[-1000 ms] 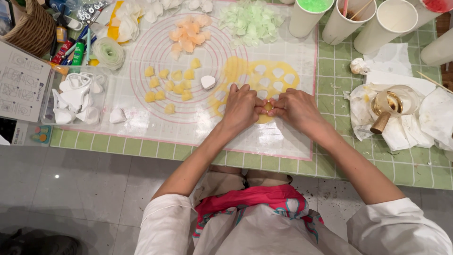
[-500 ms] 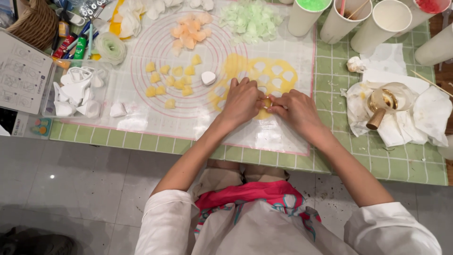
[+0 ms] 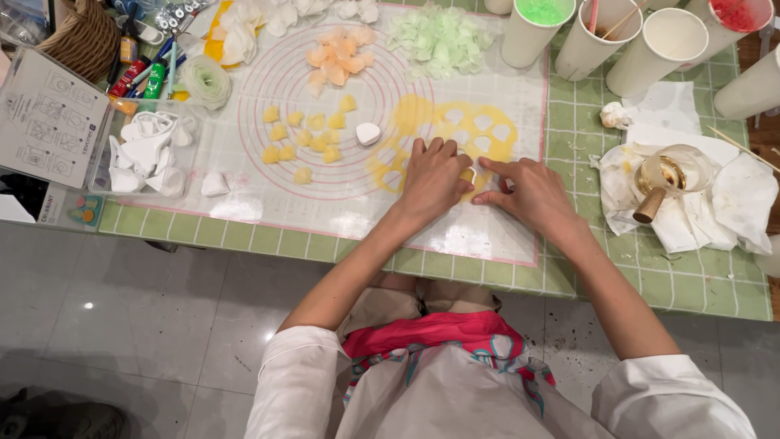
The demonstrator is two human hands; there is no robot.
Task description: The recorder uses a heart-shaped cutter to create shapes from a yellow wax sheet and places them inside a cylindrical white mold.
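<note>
Green tiled table (image 3: 674, 276) up top, grey floor below it, and you've got a clear silicone mat (image 3: 341, 195) with pink ring markings spread over most of it. Both your hands sit on the rolled-out yellow sheet (image 3: 422, 118), the thin one already full of heart-shaped holes, near the right side of the mat. Your left hand (image 3: 432, 179) lies flat with the fingers pointing away from you, pressing on the sheet. Your right hand (image 3: 528, 191) is just beside it, index finger stretched toward the left hand and thumb tucked under. Between them is a small white cutter (image 3: 469, 173) with a bit of yellow in it; both hands touch it, but I can't tell whether either grip is really pinched on it or just resting against it.

Left of your hands there's a loose bunch of yellow heart cutouts (image 3: 305, 134) and one white heart piece (image 3: 368, 133) inside the rings. Further back are orange cutouts (image 3: 337, 57), pale green cutouts (image 3: 439, 36) and white ones (image 3: 260, 16). White paper cups (image 3: 666, 49) line the far right edge, one with green stuff in it. A glass jar (image 3: 670, 175) sits on crumpled paper towels on your right.
</note>
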